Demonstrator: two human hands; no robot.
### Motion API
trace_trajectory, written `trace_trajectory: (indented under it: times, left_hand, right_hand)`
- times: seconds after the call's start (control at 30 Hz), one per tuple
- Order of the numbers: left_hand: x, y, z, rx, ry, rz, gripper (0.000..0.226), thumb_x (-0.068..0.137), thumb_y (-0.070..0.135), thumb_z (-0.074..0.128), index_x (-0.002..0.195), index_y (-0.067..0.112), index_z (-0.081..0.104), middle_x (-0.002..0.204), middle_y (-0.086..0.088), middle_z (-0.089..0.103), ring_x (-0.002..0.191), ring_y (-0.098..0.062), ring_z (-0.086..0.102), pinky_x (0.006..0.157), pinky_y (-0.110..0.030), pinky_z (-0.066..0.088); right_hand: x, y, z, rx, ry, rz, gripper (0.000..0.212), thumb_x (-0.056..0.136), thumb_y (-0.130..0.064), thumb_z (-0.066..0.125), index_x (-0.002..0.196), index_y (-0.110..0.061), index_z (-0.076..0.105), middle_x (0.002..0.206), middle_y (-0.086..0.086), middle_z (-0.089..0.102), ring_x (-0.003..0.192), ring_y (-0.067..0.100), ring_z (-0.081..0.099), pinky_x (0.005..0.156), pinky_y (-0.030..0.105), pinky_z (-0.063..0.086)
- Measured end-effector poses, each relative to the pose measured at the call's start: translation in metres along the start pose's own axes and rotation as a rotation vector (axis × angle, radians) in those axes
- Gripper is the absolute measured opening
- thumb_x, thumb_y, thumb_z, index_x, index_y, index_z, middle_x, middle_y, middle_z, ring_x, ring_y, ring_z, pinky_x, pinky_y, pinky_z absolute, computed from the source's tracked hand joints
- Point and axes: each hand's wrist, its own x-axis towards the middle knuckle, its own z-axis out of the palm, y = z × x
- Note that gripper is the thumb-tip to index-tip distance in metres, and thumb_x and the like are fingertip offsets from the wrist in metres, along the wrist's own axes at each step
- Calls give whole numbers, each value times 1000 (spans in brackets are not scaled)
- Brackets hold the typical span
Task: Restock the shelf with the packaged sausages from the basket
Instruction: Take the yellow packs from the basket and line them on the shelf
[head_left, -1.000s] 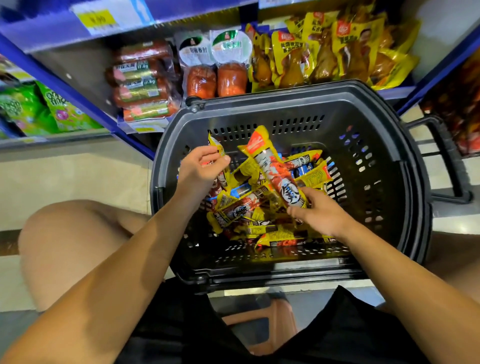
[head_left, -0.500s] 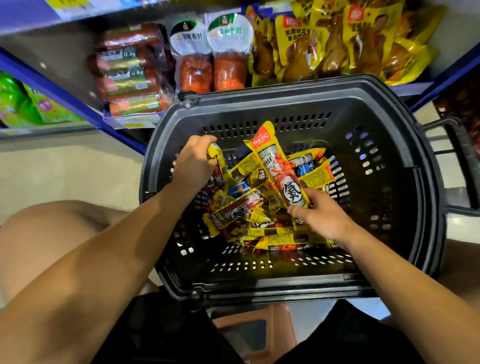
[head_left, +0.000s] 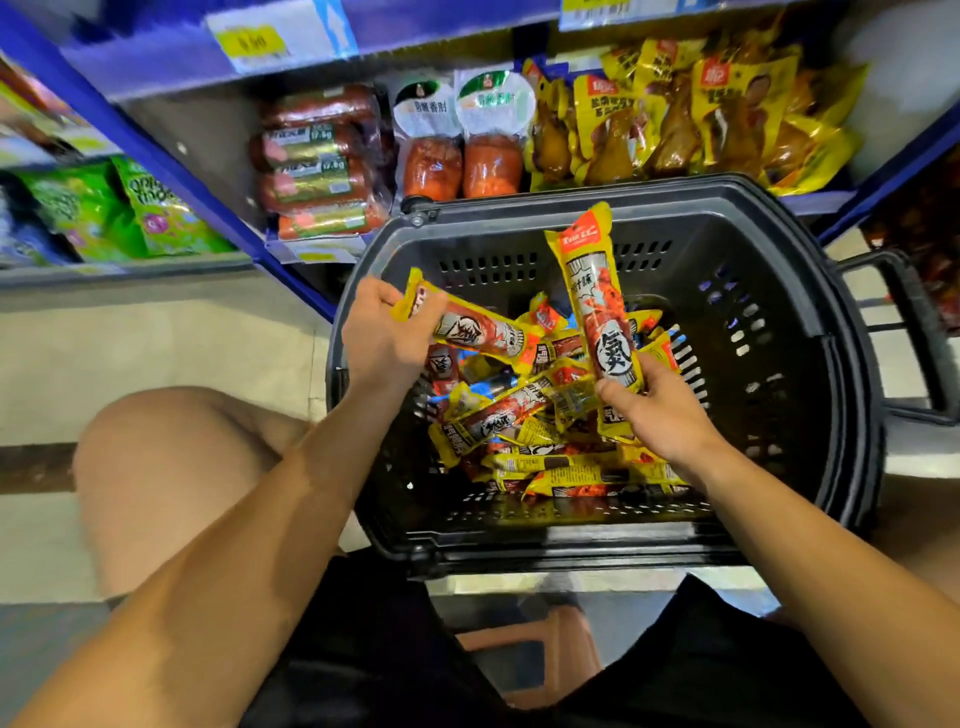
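A black plastic basket (head_left: 810, 322) stands in front of me with several yellow-and-red packaged sausages (head_left: 524, 415) piled on its floor. My left hand (head_left: 382, 338) grips one sausage pack (head_left: 483, 330) by its end and holds it level above the basket's left side. My right hand (head_left: 660, 410) grips the lower end of a second sausage pack (head_left: 592, 291), which stands nearly upright over the pile. Behind the basket is the blue-edged shelf (head_left: 208, 192).
The shelf holds red sausage logs (head_left: 317, 166), two round-labelled meat packs (head_left: 462, 135) and yellow chicken-leg packs (head_left: 691, 119). Green snack bags (head_left: 114, 208) lie at left. The basket's handle (head_left: 914, 332) sticks out to the right. My knee (head_left: 171, 478) is at lower left, a stool (head_left: 550, 649) below me.
Both hands have risen from the pile, each with a sausage pack. The left pack is lifted out and lies level; the right pack stands higher and more upright.
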Motion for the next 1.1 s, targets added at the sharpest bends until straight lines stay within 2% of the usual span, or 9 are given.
trace_trajectory:
  times: [0.17, 0.23, 0.33, 0.4, 0.53, 0.67, 0.83, 0.97, 1.1]
  left_hand:
    - [-50, -17, -12, -582, -94, -512, 34, 86, 32, 70, 112, 12, 61, 103, -9, 63, 78, -15, 63, 70, -29, 51]
    - [-73, -26, -18, -806, -162, -623, 56, 79, 41, 76, 123, 12, 59, 110, -10, 60, 95, -21, 60, 79, -31, 49]
    - [-105, -21, -31, -769, -333, -621, 42, 87, 36, 68, 113, 4, 62, 94, -14, 67, 74, -22, 66, 60, -30, 57]
    - [-117, -15, -31, -913, -381, -706, 31, 91, 31, 61, 111, 7, 62, 93, -13, 70, 69, -22, 66, 58, -31, 56]
    - [-130, -5, -38, -947, -495, -503, 33, 93, 15, 56, 125, 8, 58, 120, -20, 65, 99, -31, 66, 82, -39, 53]
    - [-129, 12, -54, -807, -469, -313, 31, 96, 1, 51, 124, 14, 56, 107, -14, 72, 92, -27, 72, 72, -36, 59]
    - [-120, 33, -82, -669, -414, -99, 38, 93, 1, 58, 125, 21, 56, 114, -7, 71, 99, -23, 70, 77, -40, 58]
    - [-101, 54, -98, -611, -341, 8, 41, 91, 5, 62, 128, 22, 55, 110, -2, 73, 101, -26, 69, 89, -50, 54]
    - [-74, 72, -106, -546, -289, 66, 36, 92, 10, 61, 121, 32, 60, 114, 2, 71, 105, -24, 67, 93, -54, 52]
  right_hand:
    - [-26, -19, -3, -19, 39, -81, 33, 90, -34, 65, 121, -27, 54, 116, -5, 66, 106, 18, 63, 96, 47, 51]
    - [-39, -25, -3, 5, 39, -101, 40, 89, -37, 63, 126, -25, 56, 113, -9, 67, 104, 16, 64, 94, 44, 53]
    - [-59, -33, 3, 31, 59, -150, 36, 93, -26, 61, 129, -22, 57, 106, -13, 65, 100, 12, 64, 83, 33, 54]
    - [-71, -39, 8, 75, 76, -160, 33, 91, -26, 62, 123, -23, 61, 106, -8, 69, 99, 15, 66, 85, 41, 56]
    - [-89, -50, 15, 133, 86, -178, 39, 80, -36, 63, 118, -30, 62, 107, -7, 72, 100, 16, 67, 89, 51, 55]
    - [-105, -60, 15, 168, 112, -213, 45, 87, -22, 68, 130, -26, 53, 113, -7, 68, 101, 12, 66, 88, 47, 57]
    - [-119, -81, 8, 168, 128, -279, 33, 86, -22, 68, 118, -27, 61, 102, -3, 73, 92, 27, 70, 79, 60, 56]
    - [-121, -110, 0, 138, 163, -355, 29, 86, -19, 68, 113, -29, 64, 102, -7, 73, 95, 15, 69, 87, 49, 56]
    - [-116, -140, -9, 121, 187, -401, 31, 87, -16, 65, 116, -29, 63, 101, -6, 73, 88, 21, 70, 81, 46, 58]
